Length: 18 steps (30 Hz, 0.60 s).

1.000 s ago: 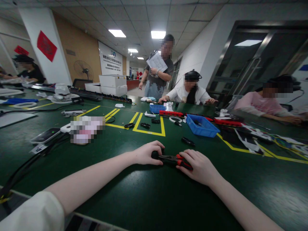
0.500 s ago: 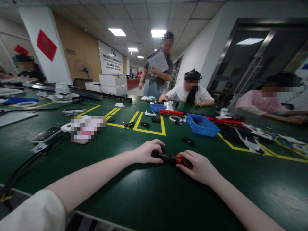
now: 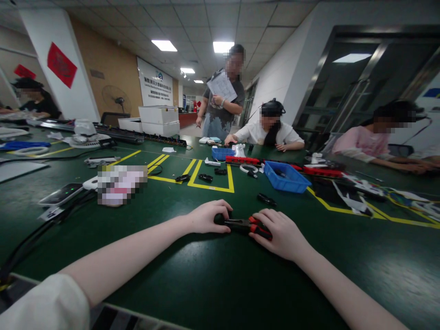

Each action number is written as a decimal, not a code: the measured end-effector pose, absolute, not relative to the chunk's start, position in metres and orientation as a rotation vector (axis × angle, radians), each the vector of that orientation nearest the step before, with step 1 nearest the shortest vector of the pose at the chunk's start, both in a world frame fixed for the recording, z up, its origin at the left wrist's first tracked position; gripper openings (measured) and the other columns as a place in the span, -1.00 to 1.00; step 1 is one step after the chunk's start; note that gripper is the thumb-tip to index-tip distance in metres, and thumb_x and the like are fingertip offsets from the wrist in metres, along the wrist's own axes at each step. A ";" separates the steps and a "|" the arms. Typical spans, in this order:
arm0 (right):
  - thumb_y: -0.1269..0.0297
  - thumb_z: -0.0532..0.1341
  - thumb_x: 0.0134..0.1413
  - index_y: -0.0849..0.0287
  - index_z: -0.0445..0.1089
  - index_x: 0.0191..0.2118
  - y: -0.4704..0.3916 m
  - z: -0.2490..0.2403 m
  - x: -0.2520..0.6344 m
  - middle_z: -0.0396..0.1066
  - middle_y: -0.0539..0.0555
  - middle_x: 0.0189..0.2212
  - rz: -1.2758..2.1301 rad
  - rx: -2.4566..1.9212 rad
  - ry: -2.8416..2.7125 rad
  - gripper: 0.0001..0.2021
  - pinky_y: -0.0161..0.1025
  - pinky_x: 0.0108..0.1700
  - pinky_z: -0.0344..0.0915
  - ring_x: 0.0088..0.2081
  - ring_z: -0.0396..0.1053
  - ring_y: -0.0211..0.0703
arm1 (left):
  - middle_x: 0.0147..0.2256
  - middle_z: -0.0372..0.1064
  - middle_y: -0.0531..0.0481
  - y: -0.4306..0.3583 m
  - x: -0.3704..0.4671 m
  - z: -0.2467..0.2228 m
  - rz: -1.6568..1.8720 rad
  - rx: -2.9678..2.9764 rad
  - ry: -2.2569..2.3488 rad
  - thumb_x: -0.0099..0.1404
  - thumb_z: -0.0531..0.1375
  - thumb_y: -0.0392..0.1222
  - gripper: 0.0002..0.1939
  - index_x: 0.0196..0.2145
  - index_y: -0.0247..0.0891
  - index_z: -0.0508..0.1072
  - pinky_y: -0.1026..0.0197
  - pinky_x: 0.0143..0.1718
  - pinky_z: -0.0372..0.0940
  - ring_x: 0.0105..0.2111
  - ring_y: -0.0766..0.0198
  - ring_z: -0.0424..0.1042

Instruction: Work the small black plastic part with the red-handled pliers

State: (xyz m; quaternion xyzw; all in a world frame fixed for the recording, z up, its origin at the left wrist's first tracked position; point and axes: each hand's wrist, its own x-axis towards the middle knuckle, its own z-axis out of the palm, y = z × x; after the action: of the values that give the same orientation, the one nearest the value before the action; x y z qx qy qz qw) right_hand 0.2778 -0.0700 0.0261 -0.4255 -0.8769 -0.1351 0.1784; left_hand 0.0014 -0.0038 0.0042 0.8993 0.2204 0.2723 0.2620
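Observation:
In the head view, my right hand (image 3: 280, 233) is wrapped round the red and black handles of a pair of pliers (image 3: 240, 223). The pliers lie almost level just above or on the green tabletop, their dark jaws pointing left. My left hand (image 3: 209, 217) is curled round a small black piece (image 3: 219, 219) at the tip of the jaws. Its fingers hide most of that piece, so I cannot make out its kind. Beyond my hands lies a small black part (image 3: 266, 199), and several similar ones, such as a black part (image 3: 205, 178), sit near the yellow tape.
A blue bin (image 3: 286, 178) and a smaller blue bin (image 3: 220, 153) stand ahead. On the left are a phone-like device (image 3: 61, 194) and black cables (image 3: 65, 217). Red strips (image 3: 242, 160) lie behind. Several people sit or stand around the table, one a standing person (image 3: 222, 98) holding papers.
The whole view has shifted slightly left. My hands hold the same pose, with the pliers still against the black piece.

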 end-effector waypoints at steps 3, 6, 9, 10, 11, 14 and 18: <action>0.05 0.24 0.11 0.17 0.42 0.00 -0.069 0.025 0.280 0.47 0.23 -0.11 -0.522 -1.147 -2.459 -0.60 -0.02 -0.10 0.36 -0.10 0.42 0.06 | 0.05 0.35 -0.11 -0.004 0.001 0.005 0.730 2.413 0.605 0.15 0.40 -0.09 -0.75 -0.31 -0.24 0.47 0.04 0.06 0.30 0.02 0.09 0.40; 0.05 0.23 0.12 0.19 0.42 0.00 -0.068 0.024 0.280 0.47 0.25 -0.10 -0.600 -1.115 -2.454 -0.59 -0.01 -0.07 0.34 -0.07 0.41 0.08 | 0.05 0.34 -0.13 -0.004 0.001 0.004 0.738 2.401 0.591 0.15 0.40 -0.10 -0.75 -0.31 -0.25 0.48 0.04 0.07 0.29 0.02 0.08 0.40; 0.04 0.21 0.14 0.20 0.43 -0.01 -0.068 0.024 0.281 0.47 0.26 -0.11 -0.609 -1.115 -2.455 -0.60 -0.02 -0.09 0.35 -0.09 0.41 0.07 | 0.05 0.34 -0.14 -0.002 0.001 0.002 0.743 2.406 0.574 0.15 0.40 -0.10 -0.75 -0.30 -0.26 0.47 0.02 0.08 0.29 0.03 0.08 0.39; 0.04 0.21 0.14 0.20 0.43 -0.01 -0.068 0.024 0.281 0.47 0.26 -0.11 -0.594 -1.121 -2.457 -0.60 -0.03 -0.11 0.36 -0.10 0.41 0.07 | 0.05 0.34 -0.14 -0.002 0.001 0.001 0.742 2.408 0.566 0.15 0.40 -0.10 -0.75 -0.30 -0.26 0.47 0.02 0.08 0.28 0.03 0.08 0.39; 0.03 0.21 0.14 0.20 0.43 -0.02 -0.068 0.024 0.281 0.47 0.26 -0.12 -0.575 -1.128 -2.458 -0.60 -0.03 -0.12 0.36 -0.12 0.42 0.06 | 0.05 0.34 -0.14 -0.001 0.001 0.001 0.744 2.409 0.558 0.15 0.40 -0.10 -0.74 -0.30 -0.26 0.47 0.02 0.08 0.28 0.03 0.08 0.39; 0.02 0.22 0.13 0.17 0.44 -0.05 -0.069 0.022 0.280 0.48 0.23 -0.16 -0.493 -1.145 -2.464 -0.62 -0.06 -0.17 0.39 -0.18 0.43 0.01 | 0.04 0.34 -0.14 -0.002 0.001 0.002 0.753 2.405 0.550 0.14 0.41 -0.11 -0.74 -0.30 -0.26 0.47 0.03 0.09 0.28 0.03 0.08 0.39; 0.01 0.22 0.15 0.12 0.44 -0.07 -0.068 0.020 0.281 0.48 0.16 -0.21 -0.329 -1.171 -2.452 -0.65 -0.14 -0.22 0.43 -0.26 0.46 -0.08 | 0.04 0.34 -0.14 -0.003 0.000 0.005 0.753 2.426 0.580 0.14 0.41 -0.10 -0.75 -0.30 -0.25 0.47 0.05 0.06 0.29 0.02 0.08 0.40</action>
State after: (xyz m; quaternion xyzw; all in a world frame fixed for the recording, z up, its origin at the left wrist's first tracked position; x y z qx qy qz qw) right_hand 0.2808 -0.0679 0.0200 -0.4190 -0.8776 -0.1177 0.2009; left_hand -0.0003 -0.0033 0.0051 0.8980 0.2145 0.2785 0.2647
